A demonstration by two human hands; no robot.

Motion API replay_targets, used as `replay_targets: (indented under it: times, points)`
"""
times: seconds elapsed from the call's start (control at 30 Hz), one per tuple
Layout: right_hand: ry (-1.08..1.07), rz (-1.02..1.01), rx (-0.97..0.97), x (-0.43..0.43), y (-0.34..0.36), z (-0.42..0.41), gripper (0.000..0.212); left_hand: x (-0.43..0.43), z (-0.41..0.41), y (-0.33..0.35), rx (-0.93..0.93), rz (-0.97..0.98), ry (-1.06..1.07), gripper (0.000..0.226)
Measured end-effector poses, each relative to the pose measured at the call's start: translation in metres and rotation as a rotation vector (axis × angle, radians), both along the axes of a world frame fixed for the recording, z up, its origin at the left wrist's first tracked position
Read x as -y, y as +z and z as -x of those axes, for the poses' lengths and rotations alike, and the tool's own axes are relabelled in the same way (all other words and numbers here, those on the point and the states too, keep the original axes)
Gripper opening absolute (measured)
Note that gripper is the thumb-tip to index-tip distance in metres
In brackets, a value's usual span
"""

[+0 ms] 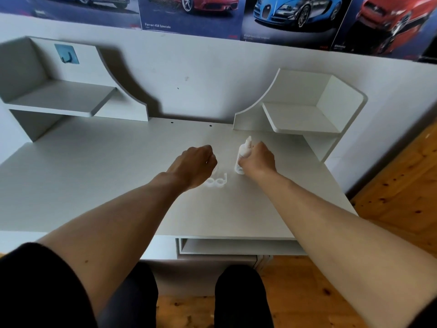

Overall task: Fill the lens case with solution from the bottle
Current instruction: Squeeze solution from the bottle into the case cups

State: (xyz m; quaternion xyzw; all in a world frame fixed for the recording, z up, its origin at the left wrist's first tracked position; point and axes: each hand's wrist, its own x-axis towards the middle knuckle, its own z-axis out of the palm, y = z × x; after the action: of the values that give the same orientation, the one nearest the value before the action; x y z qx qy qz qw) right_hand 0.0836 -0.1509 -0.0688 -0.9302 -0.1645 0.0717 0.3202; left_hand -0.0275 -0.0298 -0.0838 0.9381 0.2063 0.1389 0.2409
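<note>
Tabletop: a white tabletop (94, 185) set against a pale wall carries both of the task's things, a little right of its middle.
Lens case: the white lens case (216, 183) lies flat on the tabletop, its two round wells side by side. A small white piece stands up at its right end. It sits nearer the front edge than the bottle and just left of it, not touching it.
Bottle: the white bottle (241, 155) stands roughly upright with its base on the tabletop. Its nozzle points up and leans slightly toward the back right corner.
Right hand: the right hand (259, 159) grips the bottle from the right, its fingers curled round the bottle's middle.
Left hand: the left hand (194, 166) hangs over the left half of the lens case, knuckles up and fingers curled under. Something small and white shows just under the fingers. I cannot tell whether they pinch it or hold nothing.
Shelves: a raised shelf (61, 100) stands at the back left corner of the tabletop and another (305, 117) at the back right corner. A dark hook (66, 57) on a blue pad is fixed above the left one.
Wall: car posters (189, 10) run in a row above the tabletop.
Below: an open compartment (236, 247) sits under the front edge, and a wooden floor (402, 185) shows to the right.
</note>
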Motion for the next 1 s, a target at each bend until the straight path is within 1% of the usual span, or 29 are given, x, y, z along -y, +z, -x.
replay_targets:
  times: [0.13,0.27,0.37,0.5,0.6,0.7,0.73,0.83,0.9,0.97,1.0]
  points:
    - [0.012,-0.096,-0.031,0.000,0.002,0.002,0.045,-0.002,0.001,-0.001,-0.008,0.000,0.005,0.030]
    - [0.072,-0.325,-0.077,-0.002,0.007,0.004,0.042,-0.004,0.001,-0.003,0.003,0.024,0.021,0.035]
    - [0.079,-0.478,-0.154,-0.006,0.009,0.004,0.035,-0.004,0.002,-0.004,-0.003,0.039,0.020,0.037]
    - [0.118,-0.575,-0.319,-0.010,0.008,0.004,0.031,-0.004,0.002,-0.004,-0.006,0.047,0.021,0.037]
    - [0.124,-0.620,-0.389,-0.011,0.006,0.003,0.037,-0.005,0.002,-0.004,-0.011,0.043,0.015,0.037]
    - [0.059,-0.662,-0.465,-0.014,0.005,0.000,0.048,-0.005,0.003,-0.005,-0.015,0.048,0.015,0.038]
    - [0.039,-0.691,-0.506,-0.015,0.005,-0.001,0.046,-0.006,0.004,-0.006,-0.017,0.056,0.016,0.038]
    - [0.019,-0.800,-0.587,-0.015,0.007,-0.002,0.029,-0.009,0.007,-0.009,-0.033,0.064,0.003,0.035]
    - [-0.015,-0.911,-0.660,-0.014,0.009,-0.002,0.026,-0.011,0.008,-0.011,-0.062,0.060,-0.013,0.032]
    - [-0.062,-1.008,-0.731,-0.015,0.010,-0.001,0.028,-0.012,0.009,-0.012,-0.098,0.055,-0.017,0.038]
    - [-0.081,-1.032,-0.754,-0.015,0.010,-0.001,0.024,-0.013,0.010,-0.012,-0.118,0.058,-0.018,0.044]
